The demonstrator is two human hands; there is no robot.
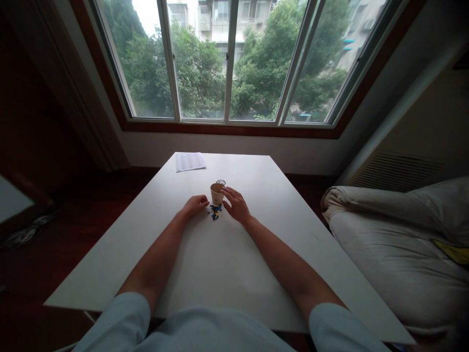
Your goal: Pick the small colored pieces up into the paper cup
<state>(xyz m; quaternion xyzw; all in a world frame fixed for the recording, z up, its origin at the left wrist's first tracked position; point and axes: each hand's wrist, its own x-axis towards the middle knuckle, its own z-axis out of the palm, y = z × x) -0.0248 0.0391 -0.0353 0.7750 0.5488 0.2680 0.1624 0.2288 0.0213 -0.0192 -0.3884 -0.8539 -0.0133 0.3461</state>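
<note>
A paper cup (216, 197) stands upright on the white desk (234, 274), between its far edge and its near edge and well apart from the left and right edges. Just before the cup, on the side of the near edge, lies a small heap of blue, yellow and dark pieces (216, 209); they are too small for me to tell what they are.

The left hand (196, 205) rests low at the left of the heap, with its fingers curled in; I cannot tell whether it has a piece between the fingertips. The right hand (237, 205) is at the right side of the cup. Its fingers stretch toward the rim, and its thumb is apart from them, down near the pieces. Whether the fingers press on the cup, I cannot tell.

Behind the cup, toward the far edge, there is a thin dark loop (221, 182). Printed papers (191, 162) lie at the far left corner. Past the far edge is a window (201, 78), and beside the right edge is a pale cushioned seat (395, 254).
</note>
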